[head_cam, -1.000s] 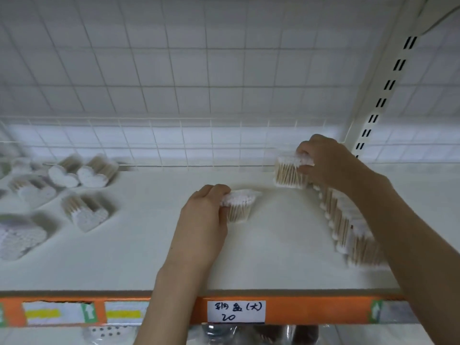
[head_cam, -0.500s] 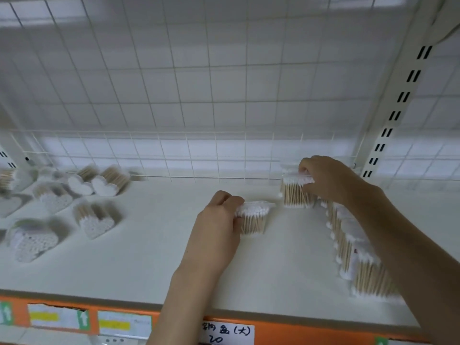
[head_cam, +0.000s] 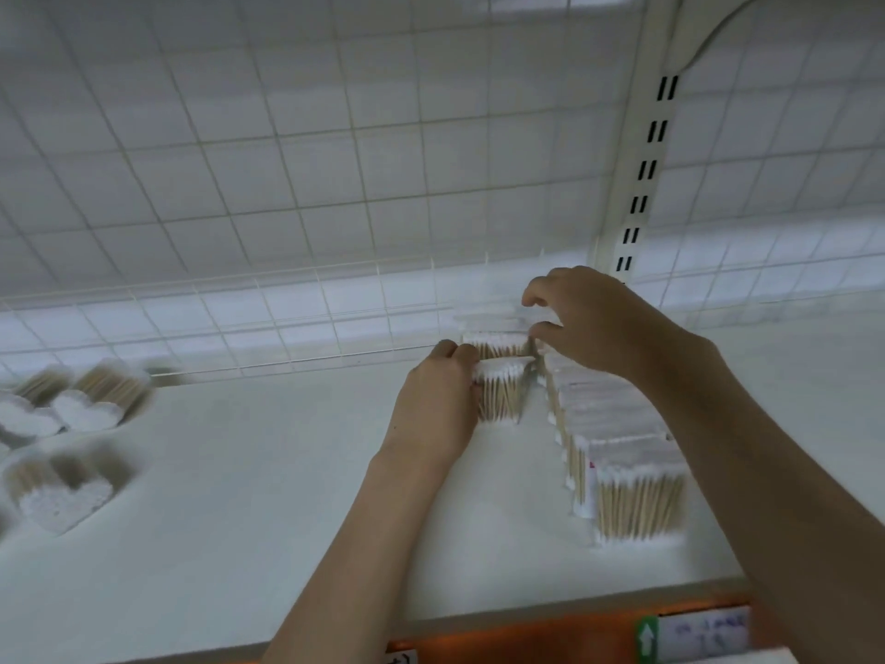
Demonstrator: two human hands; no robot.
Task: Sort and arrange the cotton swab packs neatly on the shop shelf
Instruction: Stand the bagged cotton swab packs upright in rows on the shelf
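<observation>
My left hand [head_cam: 433, 407] grips an upright cotton swab pack [head_cam: 503, 395], white tips on top and wooden sticks below, on the white shelf [head_cam: 249, 491]. Directly behind it, touching, stands a second pack [head_cam: 495, 345] near the back fence. My right hand [head_cam: 603, 323] reaches over from the right, thumb and curled forefinger pinching that rear pack's right end. A row of upright packs [head_cam: 627, 476] runs from the back toward the front under my right forearm.
Several heart-shaped swab packs lie loose on their sides at the far left [head_cam: 81, 404], blurred. A low wire fence and grid panel [head_cam: 287, 194] close the back. A slotted upright post [head_cam: 644, 184] stands at right. An orange price rail [head_cam: 527, 635] edges the shelf front.
My left hand has slid its pack back and right until it meets the rear pack. My right hand stays at the rear pack. The camera has moved closer and to the right.
</observation>
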